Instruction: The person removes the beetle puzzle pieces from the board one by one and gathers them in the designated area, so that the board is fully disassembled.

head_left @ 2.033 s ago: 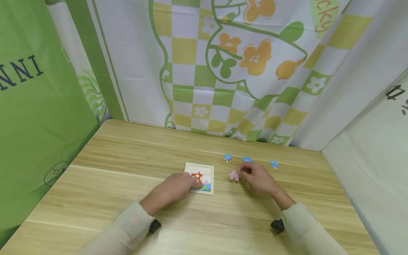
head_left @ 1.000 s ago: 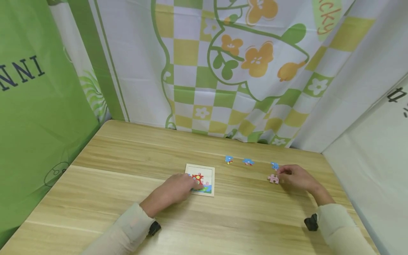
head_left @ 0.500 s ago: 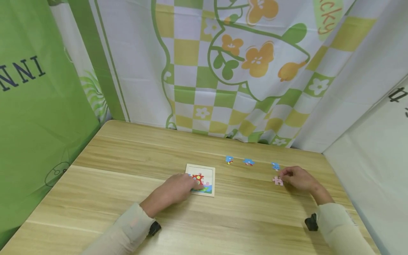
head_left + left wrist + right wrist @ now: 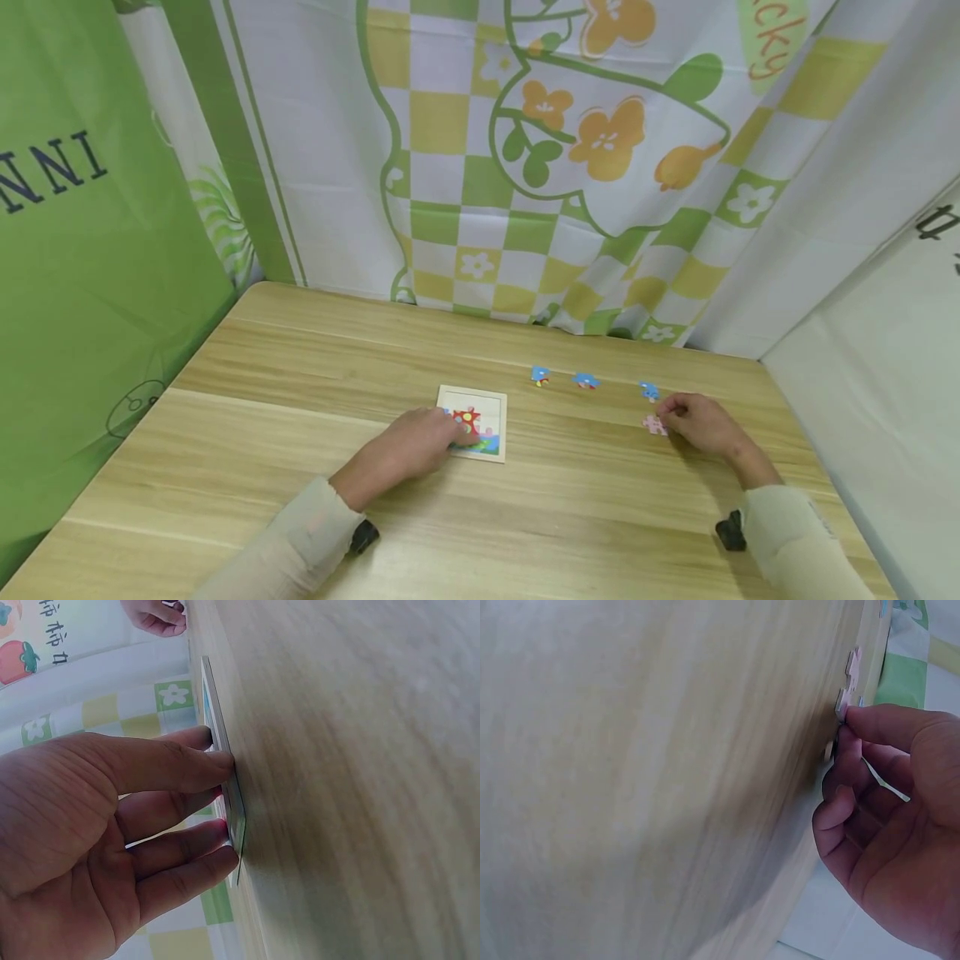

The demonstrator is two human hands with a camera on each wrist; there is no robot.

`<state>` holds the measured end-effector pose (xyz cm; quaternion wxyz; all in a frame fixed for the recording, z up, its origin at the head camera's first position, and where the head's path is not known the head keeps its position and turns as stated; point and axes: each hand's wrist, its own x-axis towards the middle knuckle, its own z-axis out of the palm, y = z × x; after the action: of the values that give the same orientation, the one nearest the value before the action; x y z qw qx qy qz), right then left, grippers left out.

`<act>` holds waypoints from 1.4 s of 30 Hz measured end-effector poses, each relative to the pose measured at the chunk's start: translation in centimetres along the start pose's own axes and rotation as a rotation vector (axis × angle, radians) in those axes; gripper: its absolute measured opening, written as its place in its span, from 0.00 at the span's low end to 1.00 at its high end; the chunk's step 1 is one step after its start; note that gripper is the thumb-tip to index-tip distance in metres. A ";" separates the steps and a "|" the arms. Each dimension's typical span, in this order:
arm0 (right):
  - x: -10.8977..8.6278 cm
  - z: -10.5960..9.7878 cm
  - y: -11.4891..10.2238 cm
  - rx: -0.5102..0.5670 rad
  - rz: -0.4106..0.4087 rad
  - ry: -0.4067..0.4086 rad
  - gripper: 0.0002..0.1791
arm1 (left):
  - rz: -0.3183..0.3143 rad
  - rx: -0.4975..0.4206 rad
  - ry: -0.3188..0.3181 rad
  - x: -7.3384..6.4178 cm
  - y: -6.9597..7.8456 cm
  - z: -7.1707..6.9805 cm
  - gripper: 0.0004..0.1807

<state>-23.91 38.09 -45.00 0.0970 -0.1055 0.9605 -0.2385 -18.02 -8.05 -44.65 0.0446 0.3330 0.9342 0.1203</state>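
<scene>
A small square jigsaw puzzle board (image 4: 503, 423) with a pale wooden rim lies on the table. It holds red, pink and blue-green pieces, and a white part of its base shows at the top. My left hand (image 4: 411, 446) rests on its left side, thumb and fingers extended onto the board; the hand covers that part in the head view. To the right, my right hand (image 4: 701, 425) pinches a pink puzzle piece (image 4: 654, 425) between thumb and index finger, close over the table. In the right wrist view the pink piece (image 4: 843, 703) pokes out past the fingertips.
Along the back of the table (image 4: 360, 333) lie three blue puzzle pieces: a left one (image 4: 539, 375), a middle one (image 4: 586, 381) and a right one (image 4: 649, 391) just behind the pink piece. A checked curtain (image 4: 465, 208) hangs behind the table, with green cloth (image 4: 90, 292) at left.
Over two seconds my right hand has moved right with the pink piece, from beside the board to below the rightmost blue piece. It has shifted little lately. My left hand stays on the board.
</scene>
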 end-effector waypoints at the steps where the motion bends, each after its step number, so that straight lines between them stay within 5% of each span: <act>1: 0.0 0.1 0.0 0.004 0.000 0.006 0.06 | 0.001 -0.004 0.001 0.0 0.0 0.0 0.25; 14: -0.2 0.6 -1.4 0.020 -0.035 0.081 0.08 | 0.000 0.009 -0.010 0.1 -0.1 0.1 0.26; 25: 0.5 2.8 -7.9 0.009 -0.225 0.089 0.04 | 0.008 0.006 -0.004 -0.1 0.2 -0.3 0.25; 42: 2.2 8.4 -17.1 0.025 -0.441 -0.032 0.04 | 0.043 0.000 0.029 -0.3 -0.1 0.1 0.21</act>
<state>-21.34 19.11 -44.35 0.0588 -0.3155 0.9095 -0.2643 -17.85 -8.30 -44.76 0.0282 0.3513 0.9273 0.1259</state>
